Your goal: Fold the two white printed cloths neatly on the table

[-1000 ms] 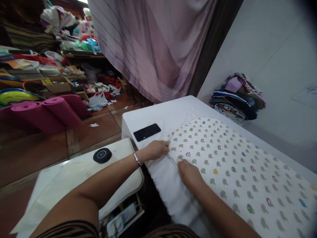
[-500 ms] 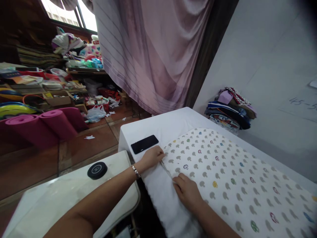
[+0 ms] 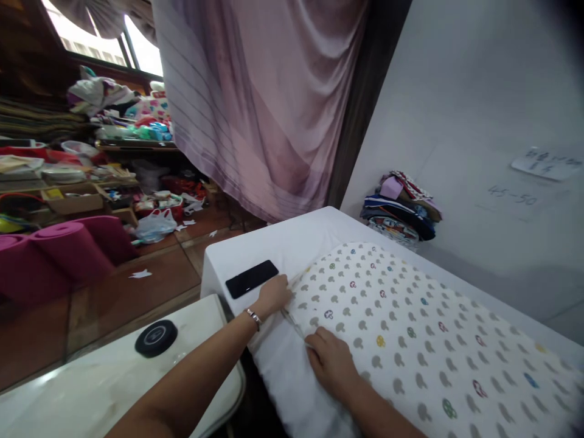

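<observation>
A white fabric [image 3: 365, 310] printed with grey, red, green, yellow and blue mushroom-like shapes lies spread over a white-covered table or bed [image 3: 301, 228]. At its near left corner, my left hand [image 3: 275, 294], with a bracelet at the wrist, is closed on the fabric's edge. Lower along the same edge, my right hand [image 3: 332, 364] pinches it between thumb and fingers. The stretch of edge [image 3: 294, 322] between the hands is drawn fairly straight. Just beyond my left hand lies a black phone [image 3: 252, 278], not touched.
To the left stands a cream-white surface [image 3: 210, 316] bearing a round black case [image 3: 156, 338]. Folded clothes [image 3: 399, 207] are stacked by the wall. A pink curtain [image 3: 269, 109] hangs behind. Rolled pink mats [image 3: 68, 249] and cluttered boxes [image 3: 73, 198] fill the left side.
The view has turned slightly to the right and up, so everything sits further left and a wall note shows fully. Both hands keep their hold on the fabric's edge, about as far apart.
</observation>
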Demonstrator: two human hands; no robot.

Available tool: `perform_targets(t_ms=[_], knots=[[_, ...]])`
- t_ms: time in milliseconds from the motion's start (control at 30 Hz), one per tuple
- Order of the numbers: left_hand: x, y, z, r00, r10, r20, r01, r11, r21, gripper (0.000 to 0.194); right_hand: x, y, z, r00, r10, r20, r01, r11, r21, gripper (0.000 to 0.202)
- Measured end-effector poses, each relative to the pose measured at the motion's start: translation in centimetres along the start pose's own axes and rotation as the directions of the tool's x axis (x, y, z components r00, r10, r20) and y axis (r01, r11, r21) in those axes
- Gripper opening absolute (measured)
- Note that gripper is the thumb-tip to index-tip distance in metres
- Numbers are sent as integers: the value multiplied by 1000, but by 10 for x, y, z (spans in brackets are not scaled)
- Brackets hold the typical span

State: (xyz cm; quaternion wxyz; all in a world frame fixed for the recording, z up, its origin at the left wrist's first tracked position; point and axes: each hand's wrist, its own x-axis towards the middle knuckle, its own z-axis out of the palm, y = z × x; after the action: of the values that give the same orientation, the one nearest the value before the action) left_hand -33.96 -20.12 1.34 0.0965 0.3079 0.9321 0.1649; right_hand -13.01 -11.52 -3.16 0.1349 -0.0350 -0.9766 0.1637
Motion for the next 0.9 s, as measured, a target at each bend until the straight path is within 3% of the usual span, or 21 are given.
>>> perform_targets(t_ms=[133,400,733,900], knots=[[0,-4,1,1000,2,-21,-5,986,-166,7,0,-1,1,1000,12,-12,-12,1000,-22,14],[-5,-7,-1,1000,-12,-19,3,913,-407,28,0,-3,-6,999,24,21,-24,1000,-15,14],[-10,-10,-1,989,-104,-107,54,918,-394,7,-1,-1,-7,1000,14,23,-15,1000,21,16],[-6,-13,3,982,-125,-141,49,891,-451,26,-1,-1,-8,1000,-3,1,3,1000,6,17]])
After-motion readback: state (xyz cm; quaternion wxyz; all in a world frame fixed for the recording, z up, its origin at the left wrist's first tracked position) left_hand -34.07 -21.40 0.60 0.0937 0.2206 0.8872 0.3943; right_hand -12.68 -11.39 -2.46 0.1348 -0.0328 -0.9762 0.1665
